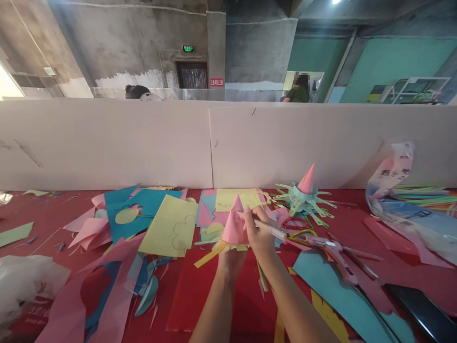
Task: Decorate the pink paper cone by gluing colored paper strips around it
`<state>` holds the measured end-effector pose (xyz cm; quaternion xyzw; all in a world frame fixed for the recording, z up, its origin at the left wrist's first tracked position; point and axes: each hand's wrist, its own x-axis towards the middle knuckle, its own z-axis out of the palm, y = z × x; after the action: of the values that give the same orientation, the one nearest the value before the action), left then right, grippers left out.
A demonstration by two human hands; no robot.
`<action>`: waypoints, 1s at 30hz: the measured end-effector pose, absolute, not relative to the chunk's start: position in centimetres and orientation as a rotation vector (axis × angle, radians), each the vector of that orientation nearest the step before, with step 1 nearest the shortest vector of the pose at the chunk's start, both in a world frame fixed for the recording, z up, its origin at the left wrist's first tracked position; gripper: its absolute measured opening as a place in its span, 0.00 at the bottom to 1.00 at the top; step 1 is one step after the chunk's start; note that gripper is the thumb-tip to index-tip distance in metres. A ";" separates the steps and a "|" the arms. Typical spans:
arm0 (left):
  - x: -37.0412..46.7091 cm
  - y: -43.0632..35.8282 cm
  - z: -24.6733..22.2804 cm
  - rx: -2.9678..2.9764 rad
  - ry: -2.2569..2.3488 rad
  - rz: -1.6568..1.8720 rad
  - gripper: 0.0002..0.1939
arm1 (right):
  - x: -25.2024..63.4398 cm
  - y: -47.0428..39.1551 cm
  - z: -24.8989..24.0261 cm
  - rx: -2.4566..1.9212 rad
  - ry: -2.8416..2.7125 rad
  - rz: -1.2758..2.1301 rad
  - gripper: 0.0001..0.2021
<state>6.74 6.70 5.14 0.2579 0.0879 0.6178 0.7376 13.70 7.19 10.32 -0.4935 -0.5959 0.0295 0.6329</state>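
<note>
A pink paper cone (234,224) stands upright in front of me, with yellow strips (211,254) hanging at its base. My left hand (231,261) supports it from below; those fingers are mostly hidden by the cone and strips. In my right hand (262,236) is a pen (274,230) with a clear barrel, its tip at the cone's right side. Behind to the right sits a finished-looking pink cone (307,180) in a blue paper ring with pale green fringe strips. A yellow sheet (170,226) with a drawn scalloped outline lies left of my hands.
Scissors (303,233) and a pink glue gun (333,252) lie to the right, near a blue sheet (321,281) and a black phone (423,309). Paper scraps (117,286) cover the left. A plastic bag (30,281) is at the left edge. A white partition (143,147) stands behind.
</note>
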 end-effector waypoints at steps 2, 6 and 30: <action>6.8 6.8 5.1 0.563 0.186 1.361 0.27 | 13.7 7.2 10.3 -1.135 -1.377 0.051 0.17; 6.9 6.8 5.1 0.549 0.216 1.376 0.25 | 13.8 7.3 10.2 -1.142 -1.392 0.072 0.16; 6.6 6.7 5.9 0.515 0.295 1.370 0.23 | 13.5 7.0 10.4 -1.153 -1.383 0.064 0.16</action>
<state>6.57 6.68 5.86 0.2344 0.1344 0.6230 0.7341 13.46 7.02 10.44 -0.5014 -0.6018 0.0277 0.6210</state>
